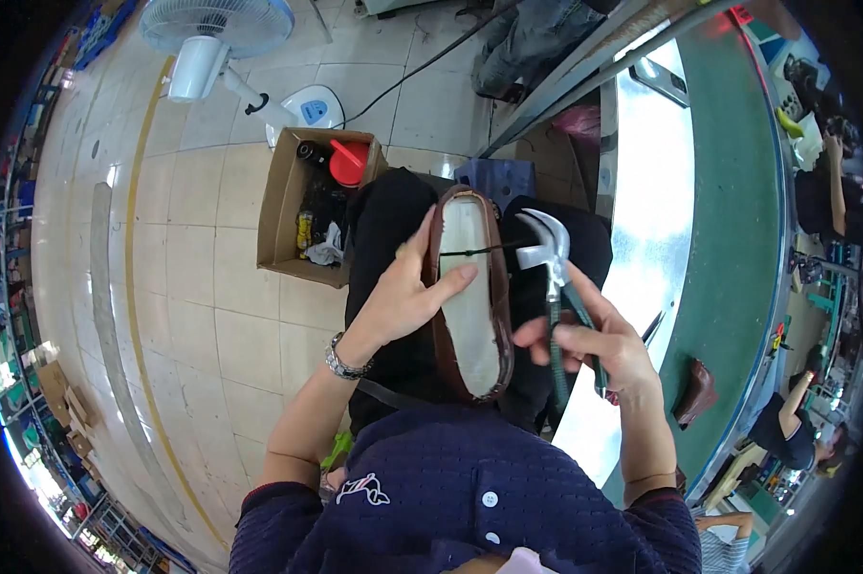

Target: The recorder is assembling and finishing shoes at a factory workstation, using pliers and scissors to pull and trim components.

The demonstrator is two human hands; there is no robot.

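A brown leather shoe upper on a last (pixel 470 330) lies across my lap, its pale sole side facing up and the leather edge folded around the rim. My left hand (pixel 407 297) grips its left side, with the thumb lying on the pale sole. A thin black cord (pixel 465 253) crosses the sole and stretches toward a pair of lasting pincers (pixel 548 251). The pincers have a silver, hammer-like head and green handles. My right hand (pixel 599 335) holds them by the handles, just right of the shoe. Whether the jaws pinch the cord is unclear.
Left of my knees stands a cardboard box (pixel 276 215) holding a red-lidded container and bottles. A white fan (pixel 202 67) stands beyond it. To my right runs a green-topped bench (pixel 728 191) with a metal edge; a brown shoe piece (pixel 696 394) lies there. Other people work farther right.
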